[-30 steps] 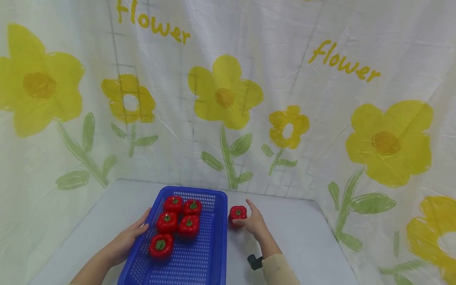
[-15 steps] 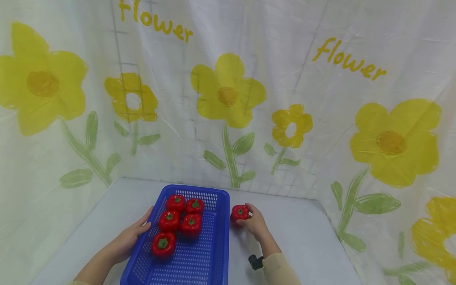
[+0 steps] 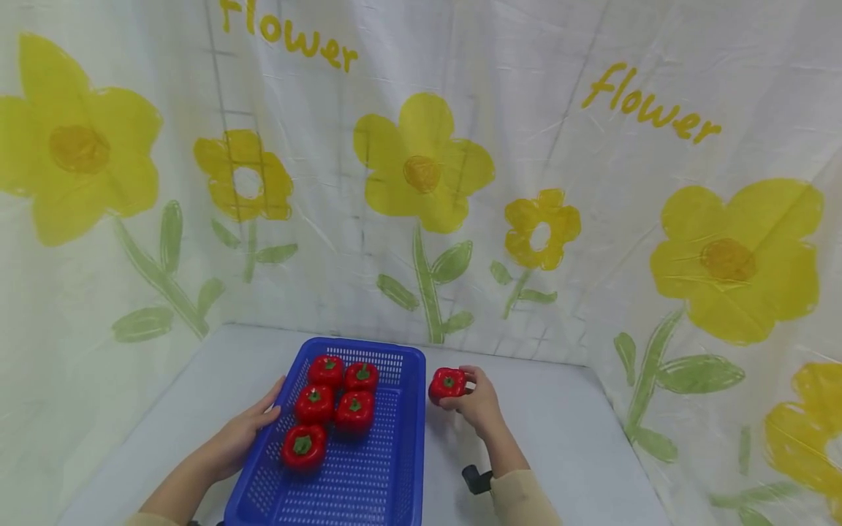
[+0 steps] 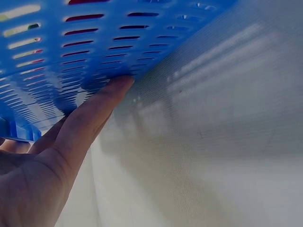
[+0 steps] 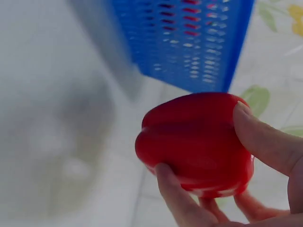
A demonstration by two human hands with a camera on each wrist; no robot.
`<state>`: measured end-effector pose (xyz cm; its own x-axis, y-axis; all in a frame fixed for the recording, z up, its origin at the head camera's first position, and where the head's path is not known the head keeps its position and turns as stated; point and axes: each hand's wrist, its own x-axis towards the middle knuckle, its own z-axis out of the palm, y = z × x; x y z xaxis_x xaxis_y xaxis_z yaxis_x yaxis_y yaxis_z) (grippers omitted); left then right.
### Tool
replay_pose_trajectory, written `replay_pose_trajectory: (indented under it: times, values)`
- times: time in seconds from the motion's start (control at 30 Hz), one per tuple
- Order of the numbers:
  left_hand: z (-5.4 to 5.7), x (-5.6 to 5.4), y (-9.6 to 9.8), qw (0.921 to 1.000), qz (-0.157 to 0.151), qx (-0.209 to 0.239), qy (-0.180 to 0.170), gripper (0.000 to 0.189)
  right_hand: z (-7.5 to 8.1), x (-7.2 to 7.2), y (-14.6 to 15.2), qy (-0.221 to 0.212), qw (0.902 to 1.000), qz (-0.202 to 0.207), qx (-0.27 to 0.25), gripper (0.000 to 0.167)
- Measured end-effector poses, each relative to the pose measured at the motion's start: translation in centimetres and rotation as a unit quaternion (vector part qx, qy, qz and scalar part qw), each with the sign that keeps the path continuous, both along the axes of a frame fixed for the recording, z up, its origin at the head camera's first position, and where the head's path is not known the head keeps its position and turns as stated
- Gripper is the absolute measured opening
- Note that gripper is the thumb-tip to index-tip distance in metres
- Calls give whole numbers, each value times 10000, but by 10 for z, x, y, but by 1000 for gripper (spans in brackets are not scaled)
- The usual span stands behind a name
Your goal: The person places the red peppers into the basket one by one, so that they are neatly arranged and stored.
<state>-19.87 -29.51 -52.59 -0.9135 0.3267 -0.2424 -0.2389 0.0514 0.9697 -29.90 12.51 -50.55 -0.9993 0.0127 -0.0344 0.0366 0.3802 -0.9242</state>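
A blue plastic basket (image 3: 358,486) with slotted walls stands on the table, several red bell peppers (image 3: 314,404) in its left and far part, green stems up. My left hand (image 3: 230,442) rests against the basket's left side; in the left wrist view its fingers (image 4: 92,113) lie fairly straight along the slotted wall. To the right of the basket, my right hand (image 3: 485,405) holds another red bell pepper (image 3: 447,381) between thumb and fingers. The right wrist view shows this pepper (image 5: 199,142) raised off the table, beside the basket wall (image 5: 184,42).
A pale table (image 3: 559,438) extends around the basket. Behind it hangs a white curtain (image 3: 316,270) with yellow flowers. A small black device (image 3: 475,480) sits at my right wrist, by the sleeve (image 3: 522,500).
My right hand's fingers have closed around the bell pepper beside the basket and raised it slightly. My left hand stays at the basket's left side.
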Motion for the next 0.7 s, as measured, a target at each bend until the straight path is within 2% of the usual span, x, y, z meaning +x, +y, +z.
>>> replay_pose_trajectory:
  times: [0.4,0.7]
  values:
    - [-3,0,0,10000,-26,39,5,67,33,22,0,257,9993,-277,-18,81]
    - [0,0,1,10000,-10,-13,42,67,57,43,-7,546,9984,13,-151,82]
